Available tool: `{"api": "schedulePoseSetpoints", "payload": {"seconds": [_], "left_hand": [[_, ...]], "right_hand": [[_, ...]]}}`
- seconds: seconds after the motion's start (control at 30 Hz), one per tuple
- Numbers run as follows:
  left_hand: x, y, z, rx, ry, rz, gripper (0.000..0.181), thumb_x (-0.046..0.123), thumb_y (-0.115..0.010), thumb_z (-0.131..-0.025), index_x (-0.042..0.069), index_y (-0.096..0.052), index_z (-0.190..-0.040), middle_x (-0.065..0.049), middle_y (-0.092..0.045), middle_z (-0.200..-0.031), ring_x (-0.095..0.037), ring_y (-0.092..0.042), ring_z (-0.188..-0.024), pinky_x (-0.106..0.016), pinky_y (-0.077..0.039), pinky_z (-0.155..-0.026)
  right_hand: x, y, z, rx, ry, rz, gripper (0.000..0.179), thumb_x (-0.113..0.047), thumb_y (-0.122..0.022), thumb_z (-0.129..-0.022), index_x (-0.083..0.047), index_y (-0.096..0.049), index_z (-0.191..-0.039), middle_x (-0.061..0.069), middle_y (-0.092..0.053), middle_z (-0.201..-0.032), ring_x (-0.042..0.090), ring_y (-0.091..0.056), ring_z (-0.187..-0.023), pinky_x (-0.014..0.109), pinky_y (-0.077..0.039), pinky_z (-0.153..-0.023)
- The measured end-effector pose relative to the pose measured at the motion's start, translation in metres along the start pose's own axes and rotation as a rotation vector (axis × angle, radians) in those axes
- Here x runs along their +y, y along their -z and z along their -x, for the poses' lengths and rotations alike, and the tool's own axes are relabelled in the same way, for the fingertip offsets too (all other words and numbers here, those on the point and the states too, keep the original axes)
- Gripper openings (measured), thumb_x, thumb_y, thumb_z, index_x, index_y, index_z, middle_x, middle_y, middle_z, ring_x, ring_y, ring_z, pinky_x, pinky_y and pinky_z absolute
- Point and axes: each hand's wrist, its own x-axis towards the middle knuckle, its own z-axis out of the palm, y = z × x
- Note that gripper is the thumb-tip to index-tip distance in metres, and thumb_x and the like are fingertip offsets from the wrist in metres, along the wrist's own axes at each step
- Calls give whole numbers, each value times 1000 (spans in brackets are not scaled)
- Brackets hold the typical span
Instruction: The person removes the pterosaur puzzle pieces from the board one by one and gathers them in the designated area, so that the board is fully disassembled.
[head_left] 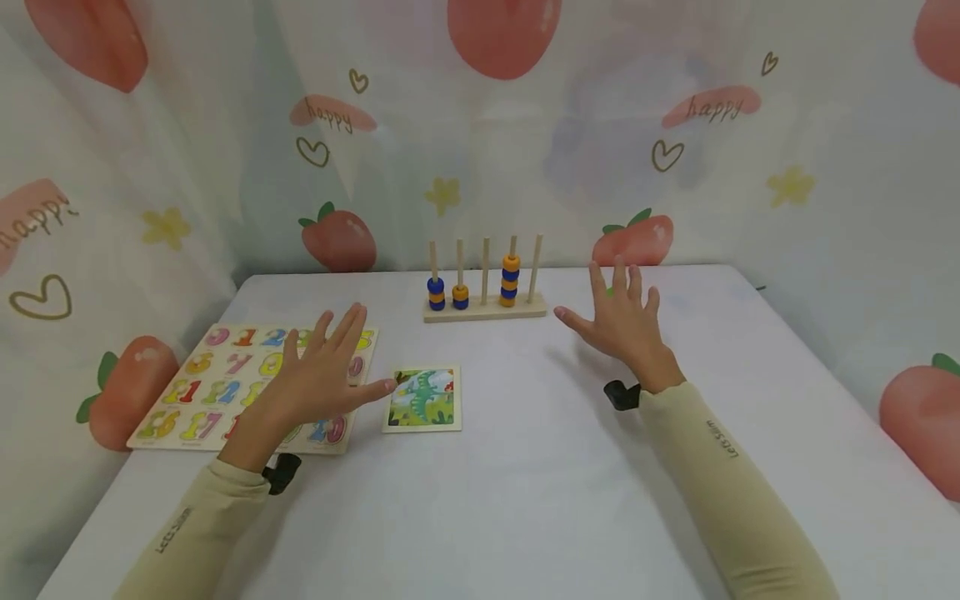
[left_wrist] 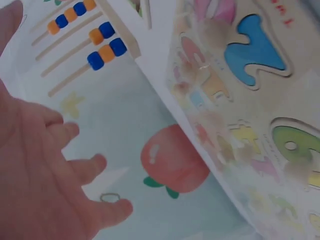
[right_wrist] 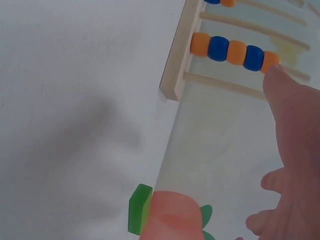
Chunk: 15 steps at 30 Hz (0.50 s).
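Head view: your left hand [head_left: 315,383] and right hand [head_left: 624,327] spread wide, gripping nothing

By the tabletop's [head_left: 525,475] left edge, the number board [head_left: 219,365] lies flat, likely keeping pieces [left_wrist: 257,50] seated, dinosaur puzzle [head_left: 423,398] beside it. Near the far edge, upright pegs [head_left: 485,267] keep the bead rack's [head_left: 483,313] beads [right_wrist: 218,48] stacked.

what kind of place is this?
Likely a staged play area: pale wooden five-peg rack with blue and orange beads, flat wooden board of colourful numerals, pale fabric-like backdrop printed with red fruit.
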Motion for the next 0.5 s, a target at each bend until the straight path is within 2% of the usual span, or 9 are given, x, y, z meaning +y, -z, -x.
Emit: {"api": "schedulePoseSetpoints", "payload": {"seconds": [0.13, 0.3, 0.5], "left_hand": [[-2, -7, 7, -58, -32, 11, 119, 72, -70, -91, 8, -13, -172, -17, -13, -178, -50, -6, -160, -83, 0, -117], [-8, -22, 7, -161, -41, -19, 116, 74, -70, -90, 11, -18, -173, -16, -21, -176, -49, -8, -160, -82, -5, -118], [-6, -33, 3, -245, -4, -18, 114, 75, -72, -88, 14, -25, -172, -14, -23, -176, -49, -11, -160, -78, -2, -121]], "right_hand": [[0, 4, -2, -30, -6, -19, 105, -67, -56, -102, -3, -10, -171, 35, 0, -173, 59, -3, -156, 82, -8, -117], [1, 5, -4, -58, -13, -49, 106, -69, -54, -102, -2, -9, -171, 35, 2, -173, 58, 0, -157, 83, -6, -117], [2, 7, -5, -81, -19, -78, 106, -67, -54, -103, -1, -8, -171, 35, 7, -173, 56, 4, -158, 81, -3, -119]]}}
